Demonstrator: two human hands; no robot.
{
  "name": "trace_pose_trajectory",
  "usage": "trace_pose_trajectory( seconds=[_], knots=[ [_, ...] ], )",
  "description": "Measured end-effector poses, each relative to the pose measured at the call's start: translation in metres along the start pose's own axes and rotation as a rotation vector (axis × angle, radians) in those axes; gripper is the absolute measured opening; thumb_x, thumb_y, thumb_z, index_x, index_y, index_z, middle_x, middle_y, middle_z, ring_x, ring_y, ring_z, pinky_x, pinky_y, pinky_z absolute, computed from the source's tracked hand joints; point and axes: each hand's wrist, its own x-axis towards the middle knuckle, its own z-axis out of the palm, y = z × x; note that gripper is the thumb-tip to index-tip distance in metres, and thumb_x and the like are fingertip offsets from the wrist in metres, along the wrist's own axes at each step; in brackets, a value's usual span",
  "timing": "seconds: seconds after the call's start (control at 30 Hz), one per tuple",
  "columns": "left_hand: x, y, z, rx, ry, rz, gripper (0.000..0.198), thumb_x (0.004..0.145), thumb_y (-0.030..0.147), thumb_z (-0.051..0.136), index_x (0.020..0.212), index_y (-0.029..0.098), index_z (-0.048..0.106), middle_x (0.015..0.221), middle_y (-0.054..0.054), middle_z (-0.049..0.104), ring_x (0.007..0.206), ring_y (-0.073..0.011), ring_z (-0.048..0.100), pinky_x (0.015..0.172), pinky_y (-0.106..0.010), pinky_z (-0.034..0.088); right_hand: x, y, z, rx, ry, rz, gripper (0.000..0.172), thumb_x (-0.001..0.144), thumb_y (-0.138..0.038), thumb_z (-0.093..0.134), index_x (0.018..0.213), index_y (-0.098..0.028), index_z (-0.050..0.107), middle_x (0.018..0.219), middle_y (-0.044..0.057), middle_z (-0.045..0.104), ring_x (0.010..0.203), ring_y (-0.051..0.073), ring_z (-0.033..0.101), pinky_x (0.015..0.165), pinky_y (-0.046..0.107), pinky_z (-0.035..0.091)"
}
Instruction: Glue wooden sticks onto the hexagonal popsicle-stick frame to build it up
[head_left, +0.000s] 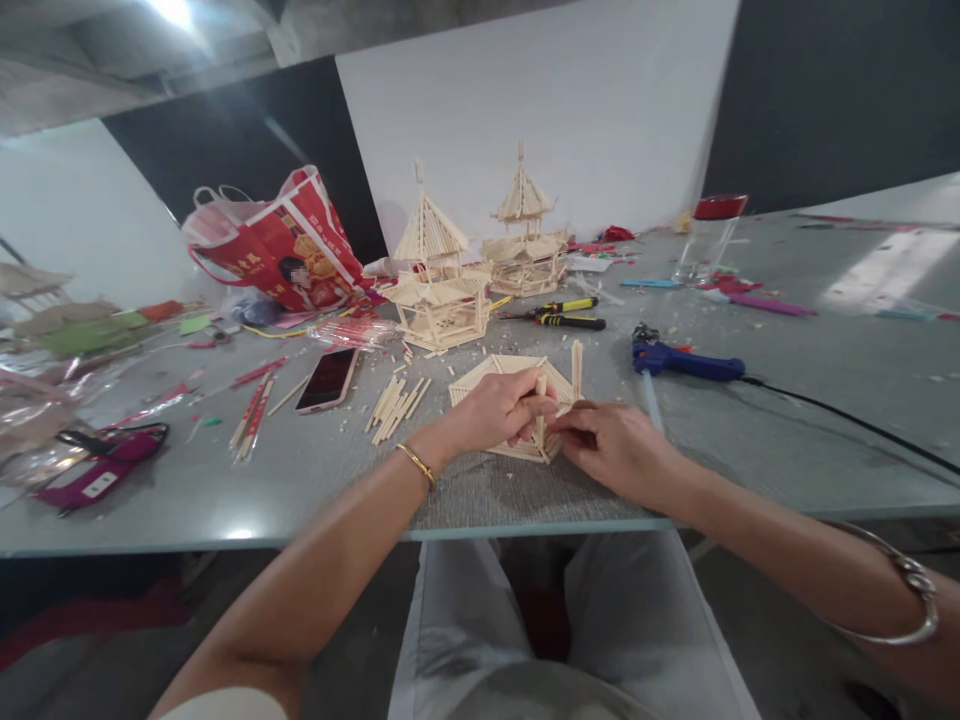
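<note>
A flat polygonal base of pale wooden sticks [480,372] lies on the table in front of me. My left hand [499,408] is closed over it, its thumb and fingers pinching a short upright wooden stick [541,384]. From the right, my right hand [619,445] reaches in with its fingertips pressed together beside that stick, close to the base's edge. Whatever those fingertips hold is hidden. Another upright post of sticks [577,370] rises at the base's right side, just beyond my right hand.
Loose short sticks [397,405] and a phone [328,380] lie left. Two stick pavilions [439,290] stand behind, near pliers [570,312]. A blue glue gun [690,362] with a black cord is right. Further back are a red bag [289,245] and a red-lidded jar [705,245].
</note>
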Motion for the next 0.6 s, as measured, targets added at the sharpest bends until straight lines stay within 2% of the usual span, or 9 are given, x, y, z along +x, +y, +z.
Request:
trace_pose_trajectory(
  seconds=[0.6],
  knots=[
    [0.0001, -0.0018, 0.0002, 0.008, 0.002, 0.011, 0.015, 0.089, 0.026, 0.043, 0.082, 0.016, 0.051, 0.049, 0.007, 0.052, 0.043, -0.0051, 0.050, 0.051, -0.016, 0.038, 0.0003, 0.0001, -0.0005, 0.009, -0.002, -0.022, 0.027, 0.073, -0.010, 0.046, 0.077, -0.021, 0.070, 0.084, 0.003, 0.071, 0.068, 0.014, 0.064, 0.063, 0.024, 0.045]
  ],
)
